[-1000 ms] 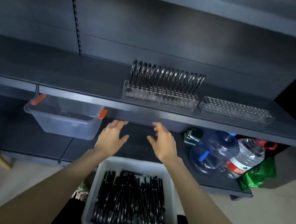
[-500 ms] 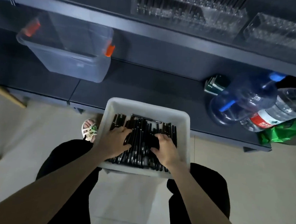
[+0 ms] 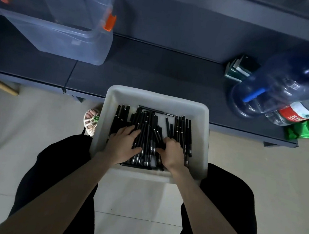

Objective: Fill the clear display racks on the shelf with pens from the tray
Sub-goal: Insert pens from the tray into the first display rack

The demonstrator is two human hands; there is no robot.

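A white tray (image 3: 157,95) rests on my lap, holding several black pens (image 3: 146,120) in a loose pile. My left hand (image 3: 122,144) lies on the left part of the pile with its fingers spread and fairly straight. Over the right part of the pile, my right hand (image 3: 173,153) has its fingers curled down around a few pens. The clear display racks are out of view above the frame.
The dark lower shelf (image 3: 162,71) runs just beyond the tray. On it stand a clear storage bin (image 3: 60,37) with orange latches at left, a small dark box (image 3: 241,68), a blue water jug (image 3: 280,85) and a red-labelled bottle (image 3: 300,112) at right. A green bag (image 3: 306,127) lies beside them.
My view dropped from the upper shelf with the racks to the tray. Both hands came down from in front of the shelf onto the pens, and the right fingers curled in.
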